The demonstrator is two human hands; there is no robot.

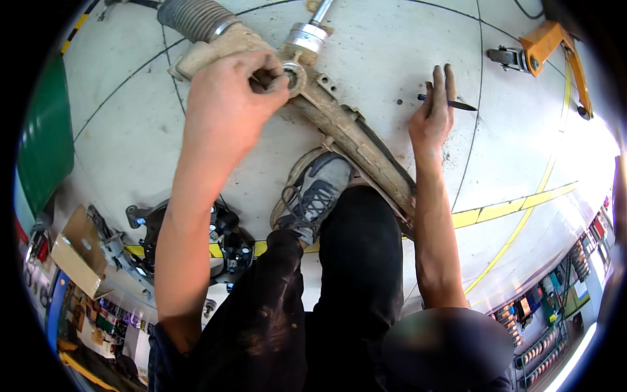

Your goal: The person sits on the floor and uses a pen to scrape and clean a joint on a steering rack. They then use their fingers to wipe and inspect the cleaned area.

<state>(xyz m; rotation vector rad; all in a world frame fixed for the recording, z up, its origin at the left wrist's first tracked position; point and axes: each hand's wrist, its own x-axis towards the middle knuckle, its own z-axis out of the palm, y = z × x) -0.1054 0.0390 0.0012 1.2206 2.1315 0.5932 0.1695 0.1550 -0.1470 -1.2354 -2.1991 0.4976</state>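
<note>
Thumb and fingers of the left hand (228, 98) are curled at a round, grimy metal collar (302, 77); any pinch cannot be told. From that grip a long, mud-caked metal housing (366, 140) is extended rightward and down. Farther right, a slim, dark, pen-shaped tool (464, 106) is held between the right hand's (431, 127) fingers. Apparently the collar is being worked; fingertip care is called for.

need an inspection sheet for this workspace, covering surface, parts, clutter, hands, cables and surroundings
surface: pale floor with dark joints, scattered specks and a yellow line
job's things: dirt-coated steering rack with ribbed boot; slim dark pointed tool
clutter: black metal parts and open cardboard box at left
hands: left hand at the rack's round port, fingertips' grip unclear; right hand holds the pointed tool between its fingers
cables: thin dark cord, upper right
surroundings: orange wheeled frame, green panel
</note>
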